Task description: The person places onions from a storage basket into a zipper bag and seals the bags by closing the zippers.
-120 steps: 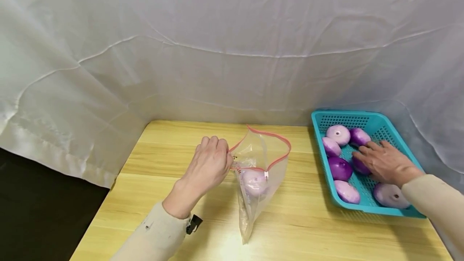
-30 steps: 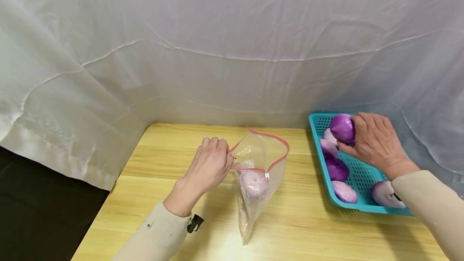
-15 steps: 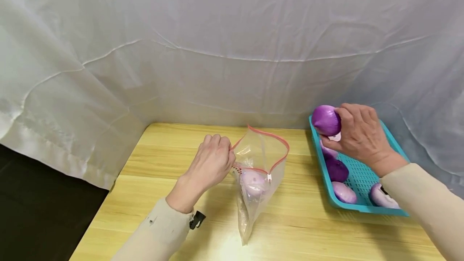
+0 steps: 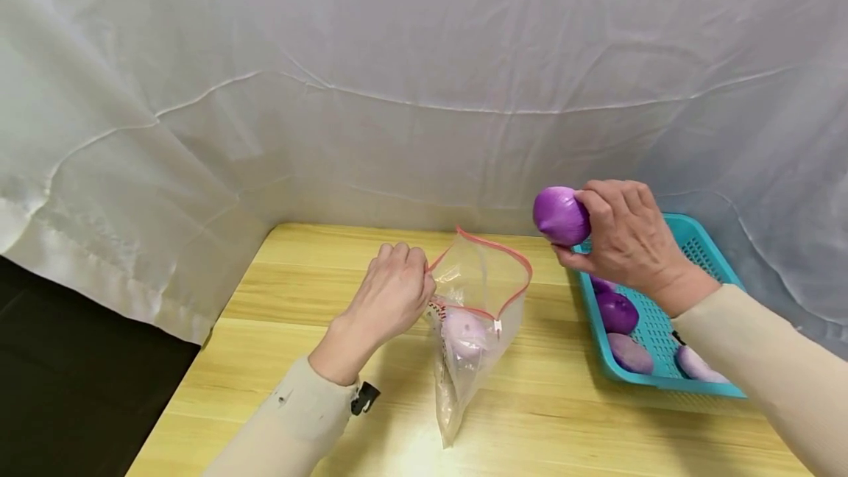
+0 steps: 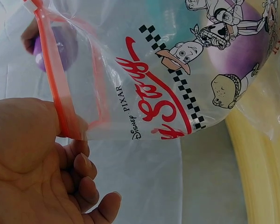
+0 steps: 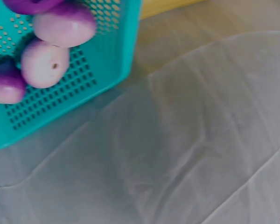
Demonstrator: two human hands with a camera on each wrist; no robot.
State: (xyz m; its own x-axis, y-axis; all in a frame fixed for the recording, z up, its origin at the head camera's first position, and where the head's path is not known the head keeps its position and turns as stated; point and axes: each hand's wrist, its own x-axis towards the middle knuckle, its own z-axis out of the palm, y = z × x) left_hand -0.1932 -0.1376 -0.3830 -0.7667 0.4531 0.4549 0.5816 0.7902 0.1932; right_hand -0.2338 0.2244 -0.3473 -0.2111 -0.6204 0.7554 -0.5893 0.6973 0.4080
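At the table's middle stands a clear zip bag [image 4: 450, 389], its red-edged mouth spread wide, with a pale purple onion [image 4: 465, 333] inside. My left hand [image 4: 387, 289] pinches the mouth's left edge between thumb and fingers. In the left wrist view, that hand [image 5: 32, 158] has the red zip strip [image 5: 60, 93] at its thumb, and red lettering and cartoon figures show on the bag. Held up in the air, a bright purple onion [image 4: 560, 216] is gripped by my right hand [image 4: 626, 241], above the near-left rim of the basket and right of the bag.
A teal perforated basket [image 4: 718, 263] stands at the table's right, with several onions in it [image 6: 45, 64]. The wooden table [image 4: 318, 271] meets a pale cloth [image 4: 411, 153] behind it. A dark area [image 4: 66, 374] lies off the table's left edge.
From inside the basket, my right hand has lifted a purple onion and carried it leftward toward the bag. The left hand keeps its hold on the bag, shifted very slightly right.
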